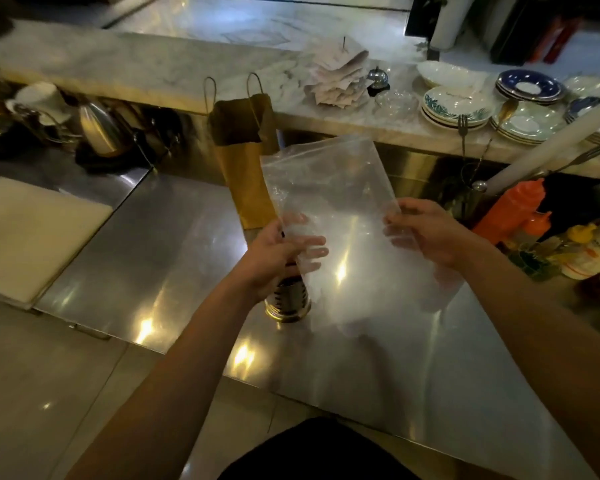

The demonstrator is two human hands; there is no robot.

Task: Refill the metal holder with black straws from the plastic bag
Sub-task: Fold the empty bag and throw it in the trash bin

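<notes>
At the far left of the steel bench lies a pale cutting board, and a brown paper bag stands at the back, just behind the work. The left hand grips the left edge of the clear plastic bag; its fingers show through the film, curled around that edge. Directly below this hand the metal holder stands upright on the bench, with a dark mass at its mouth that is probably the black straws, though the hand hides most of it. The bag is held up above the bench between the 2 hands, and no dark straws can be made out inside it. The right hand pinches the bag's right edge, thumb in front. An orange squeeze bottle stands further right. By these signs the refilling looks nearly finished, with the bag apparently emptied. The next move likely calls for setting the bag aside without brushing the holder, then checking that the straws sit straight.
</notes>
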